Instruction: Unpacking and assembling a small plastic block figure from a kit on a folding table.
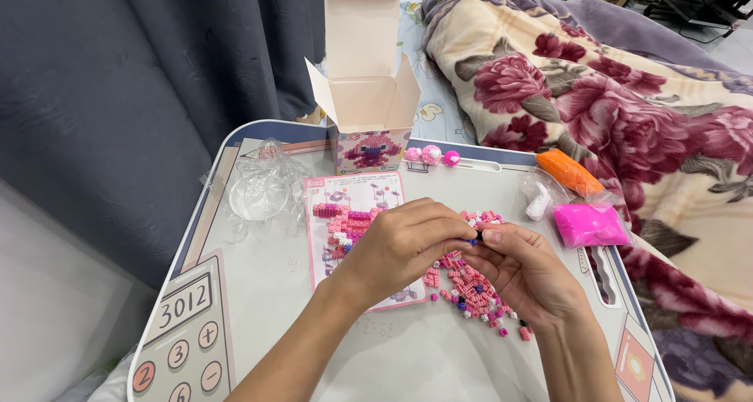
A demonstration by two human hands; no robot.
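Observation:
My left hand [404, 245] and my right hand [522, 272] meet over the middle of a white lap table [314, 331]. Their fingertips pinch a tiny dark blue and black brick piece [475, 237] between them. Under the hands lies a loose pile of small pink, white and purple bricks [471, 292]. A pink instruction sheet [353, 206] lies beneath my left hand, with a partly built pink brick figure [341, 218] on it.
An open cardboard box [367, 96] stands at the table's far edge, with pink round pieces [431, 155] beside it. Crumpled clear plastic [263, 186] lies at left. Orange [569, 170], white [540, 206] and bright pink [590, 223] bags lie at right. A floral blanket [627, 96] covers the bed.

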